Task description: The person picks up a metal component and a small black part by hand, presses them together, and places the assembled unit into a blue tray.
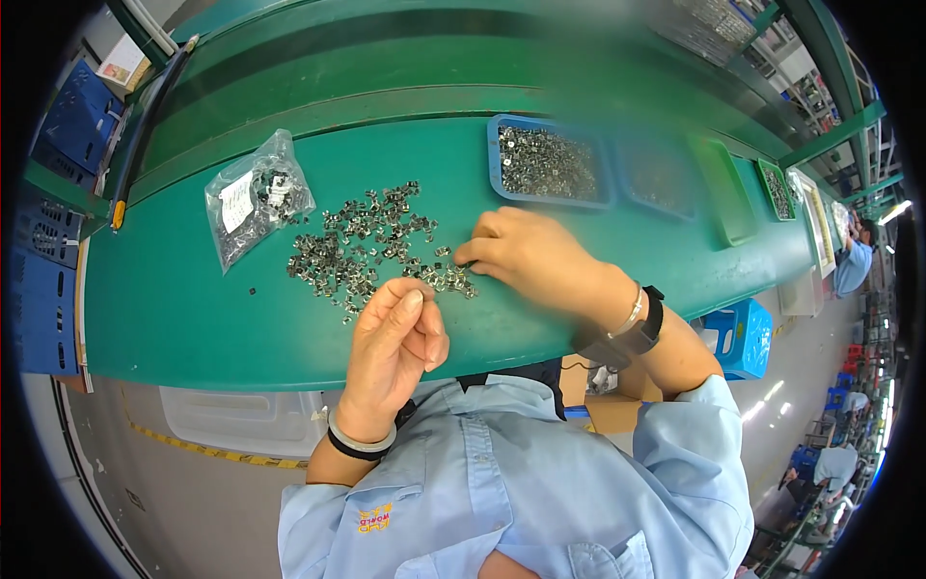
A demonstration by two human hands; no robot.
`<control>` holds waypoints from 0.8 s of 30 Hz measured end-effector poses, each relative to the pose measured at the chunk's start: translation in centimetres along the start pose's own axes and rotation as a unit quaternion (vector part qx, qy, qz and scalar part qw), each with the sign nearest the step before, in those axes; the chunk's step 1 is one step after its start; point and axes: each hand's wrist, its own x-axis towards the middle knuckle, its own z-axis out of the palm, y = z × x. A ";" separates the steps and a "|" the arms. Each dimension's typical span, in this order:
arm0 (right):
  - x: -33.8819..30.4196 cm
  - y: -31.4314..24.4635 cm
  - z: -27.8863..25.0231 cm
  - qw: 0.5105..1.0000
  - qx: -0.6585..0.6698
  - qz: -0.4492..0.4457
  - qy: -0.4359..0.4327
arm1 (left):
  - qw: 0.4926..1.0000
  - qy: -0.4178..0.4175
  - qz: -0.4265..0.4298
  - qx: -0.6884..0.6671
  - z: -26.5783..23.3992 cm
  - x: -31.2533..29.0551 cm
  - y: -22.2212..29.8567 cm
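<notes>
A loose heap of small shiny metal parts is spread on the green work table. My left hand is raised at the heap's near edge, thumb pressed against the forefinger and the other fingers curled. Whatever sits in that pinch is too small to make out. Over the heap's right end, my right hand reaches down with thumb and forefinger closed together beside the parts. Its fingertips partly hide what they pinch.
Left of the heap lies a clear plastic bag with more parts and a white label. Along the far right stand a blue tray of small metal pieces, a green tray and a smaller green box. A blue stool is beyond the table's right edge.
</notes>
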 end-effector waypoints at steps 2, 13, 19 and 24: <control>0.2 0.3 0.4 1.000 0.005 0.001 0.000 | 1.000 -0.015 0.000 -0.003 -0.1 0.0 -0.1; -2.1 -2.4 -1.6 0.946 0.295 0.120 0.059 | 0.994 -0.007 -0.059 0.090 2.8 0.5 -0.8; -3.4 -3.7 -0.5 0.942 0.286 0.110 0.139 | 0.993 -0.037 -0.099 0.043 3.1 0.9 -1.7; -4.4 -4.5 0.4 0.945 0.236 0.117 0.194 | 0.994 -0.033 -0.100 0.031 3.2 1.0 -2.3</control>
